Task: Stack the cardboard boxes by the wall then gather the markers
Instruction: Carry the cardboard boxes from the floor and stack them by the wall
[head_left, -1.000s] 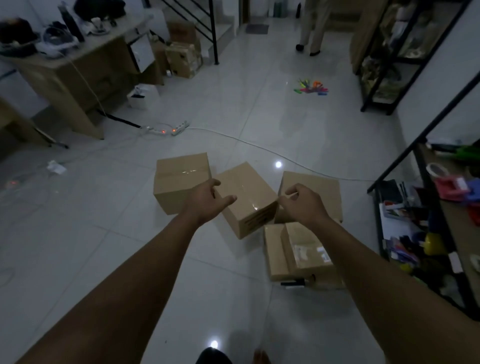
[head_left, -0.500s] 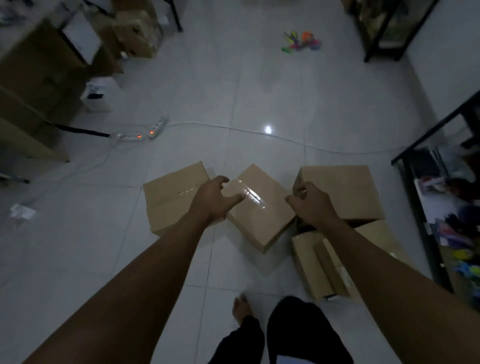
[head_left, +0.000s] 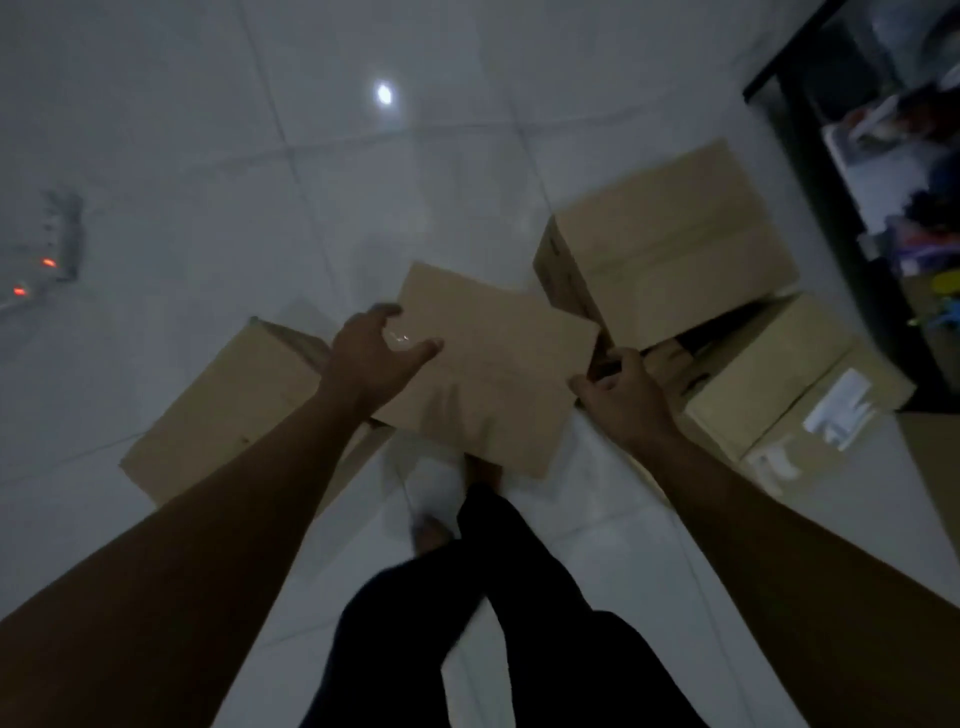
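Observation:
Several brown cardboard boxes lie on the white tiled floor. The middle box (head_left: 493, 369) is between my hands: my left hand (head_left: 376, 356) lies on its top left edge with fingers spread over it, and my right hand (head_left: 621, 395) grips its right corner. A second box (head_left: 228, 415) sits to the left, partly under my left forearm. A larger box (head_left: 670, 244) stands at the right, and a labelled box (head_left: 795, 384) lies in front of it. No markers are in view.
A black shelf unit (head_left: 810, 171) with mixed items stands at the right edge. A power strip (head_left: 57, 244) with lit red switches lies on the floor at the left. My legs in dark trousers (head_left: 467, 613) and bare feet are below the middle box.
The view has tilted down and moved closer to the boxes. Both hands have closed onto the middle box, left on its top edge and right at its corner. The markers have left the frame.

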